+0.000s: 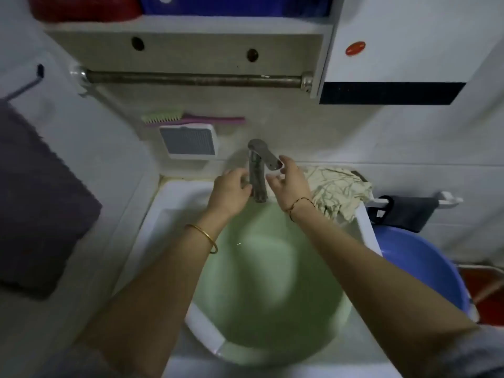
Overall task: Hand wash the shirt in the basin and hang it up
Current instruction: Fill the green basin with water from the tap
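One white rectangular sink [163, 203] fills the middle of the view, and a round pale green plastic basin [272, 336] sits inside it with a shallow pool of clear water at its bottom. A dark purple-grey towel [41, 192] hangs on the left wall. A round blue plastic tub [425, 271] stands just beside the sink's right edge. A dull metal towel rail [196, 79] runs across the wall above, under a white shelf.

The crumpled cream shirt with thin dark lines [338, 192] lies on the sink's far right corner, outside the basin and dry-looking, draped partly over the edge.

Both forearms reach over the basin to the grey metal tap [257, 173]. The left hand [230, 192] is against the left side of the spout with its fingers bent toward it; blur hides whether they grip. The right hand [290, 186] is loosely spread, a fingertip touching the end of the tap's lever. The hands are apart, one either side of the spout.

A white square soap holder with a grey grid [189, 141] sits on the wall behind, and a pink-handled brush with green bristles [188, 119] lies above it. A gold bangle [204, 237] circles the left wrist, a thin thread bracelet [297, 204] the right.
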